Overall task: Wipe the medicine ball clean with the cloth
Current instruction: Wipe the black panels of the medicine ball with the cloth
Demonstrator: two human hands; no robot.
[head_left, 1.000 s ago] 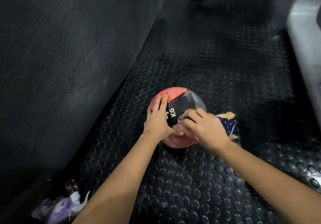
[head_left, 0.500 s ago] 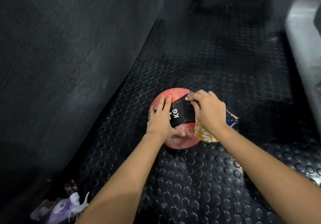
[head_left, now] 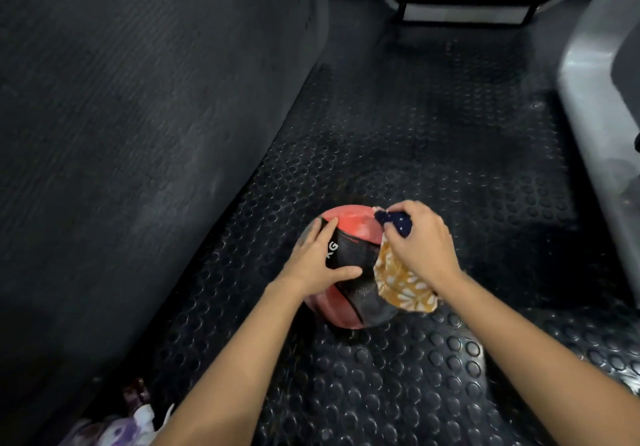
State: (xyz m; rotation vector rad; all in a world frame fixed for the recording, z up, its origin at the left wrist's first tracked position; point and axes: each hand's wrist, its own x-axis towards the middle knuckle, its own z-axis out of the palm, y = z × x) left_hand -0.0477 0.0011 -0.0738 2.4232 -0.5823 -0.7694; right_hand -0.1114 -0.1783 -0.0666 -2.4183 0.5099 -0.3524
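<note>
Wiping is under way on the medicine ball [head_left: 349, 265], a red ball with black panels and a white "KG" mark, which is sitting on the studded rubber floor mat [head_left: 433, 140] between a large dark padded slope [head_left: 138, 116] on the left and a grey machine edge [head_left: 595, 92] on the right.

The left hand [head_left: 317, 262] is resting flat on the ball's left side, fingers straight and spread, thumb reaching across the black panel; its grip is relaxed and is holding nothing, only pressing to steady the ball. The right hand [head_left: 420, 241] is curling round a bunched cloth [head_left: 403, 281], navy with white dots at the top and orange with white flowers hanging below, and is pressing it against the ball's upper right side. That grip is closed tight on the fabric.

Judging from this, doing the step well is a matter of keeping the left palm firm so the ball is not rolling away under the strokes, and of turning the ball bit by bit so that each panel is coming under the cloth. The underside against the mat is hidden and probably needs a turn of its own.

The ball is lying directly under both hands: the left one is touching it on the left, while the right one is meeting it through the cloth on the right.

A purple and white toy-like thing [head_left: 117, 428] is lying at the lower left, well apart.
</note>
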